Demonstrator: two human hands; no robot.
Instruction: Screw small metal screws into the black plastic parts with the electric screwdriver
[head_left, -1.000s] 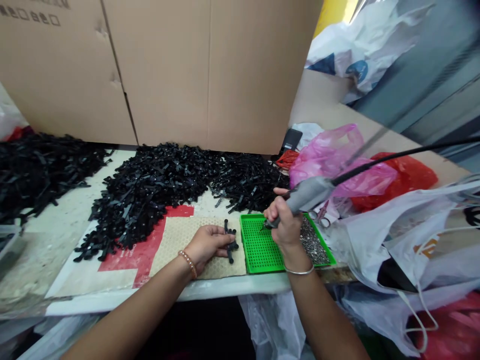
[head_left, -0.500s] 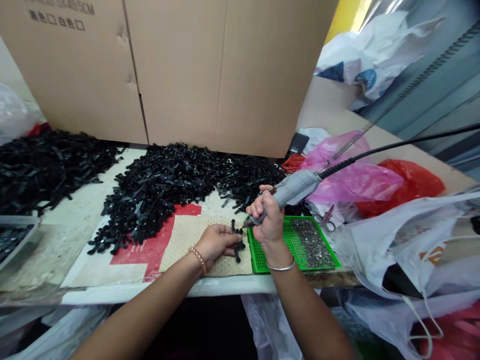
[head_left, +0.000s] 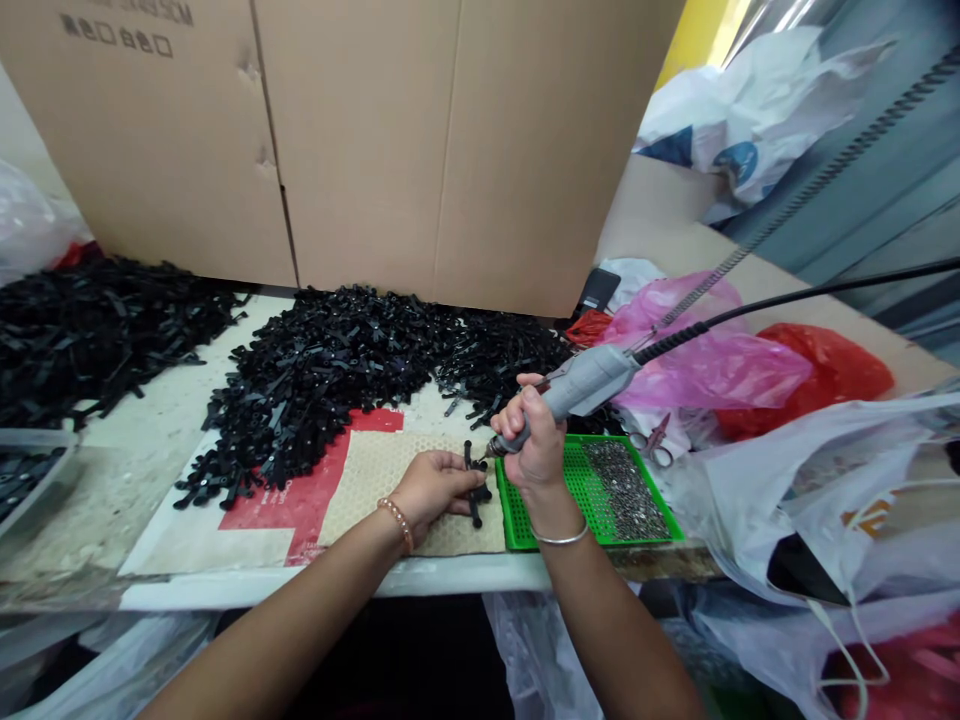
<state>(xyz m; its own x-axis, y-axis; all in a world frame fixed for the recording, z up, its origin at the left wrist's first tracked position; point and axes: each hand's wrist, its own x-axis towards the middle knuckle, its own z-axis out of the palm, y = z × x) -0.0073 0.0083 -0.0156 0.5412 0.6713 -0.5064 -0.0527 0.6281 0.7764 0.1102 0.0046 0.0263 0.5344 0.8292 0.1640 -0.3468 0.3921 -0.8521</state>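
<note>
Black moulded plastic piece [head_left: 475,488] lies on a tan dimpled mat [head_left: 364,490], and we see it steadied by our left hand [head_left: 431,488], fingers half-curled against it. Our right hand [head_left: 531,440], closed tight, grips a rotary tool [head_left: 589,382], its bit [head_left: 491,452] just beside the piece. Right: green tray [head_left: 516,510] holding small metal parts [head_left: 626,490]. Behind: heaped black pieces [head_left: 330,370].

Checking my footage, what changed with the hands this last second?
The right hand gripping the rotary tool moved left from above the green tray, bringing its tip beside the black plastic piece under the left hand. The left hand stayed on that piece, on the beige mat; nothing was let go.
</note>
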